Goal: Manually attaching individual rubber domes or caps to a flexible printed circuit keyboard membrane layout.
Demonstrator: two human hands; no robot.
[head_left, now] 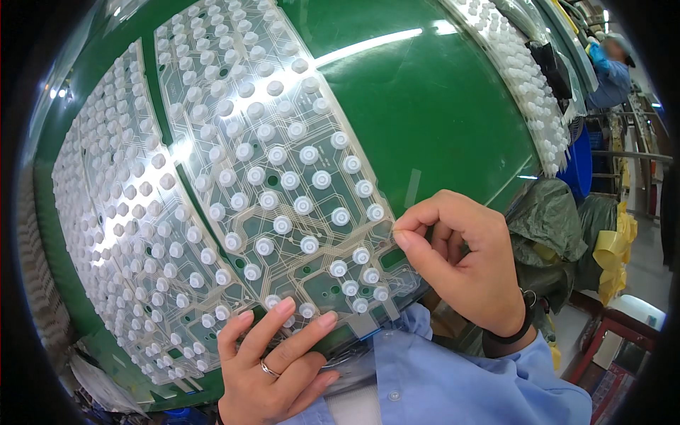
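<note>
The clear circuit sheet (273, 166) lies flat on the green worktop (425, 106), dotted with white domes (302, 205), a second dotted sheet (120, 205) just beside it on the left. From where I stand, the right hand (471, 262) has thumb and forefinger pinched together at the sheet's right edge, though I can't tell whether they grip the film or something tiny on it. The left hand (280, 365) has its fingers spread apart, tips over the near edge, gripping nothing that I can see. My worry is a tug from that pinch: with only light fingertips opposite, the sheet could skid or crease, perhaps ride into its neighbour. A careless left finger might knock a dome loose, and the clear strip (413, 188) near the right hand, if sticky, could snag a sliding edge
</note>
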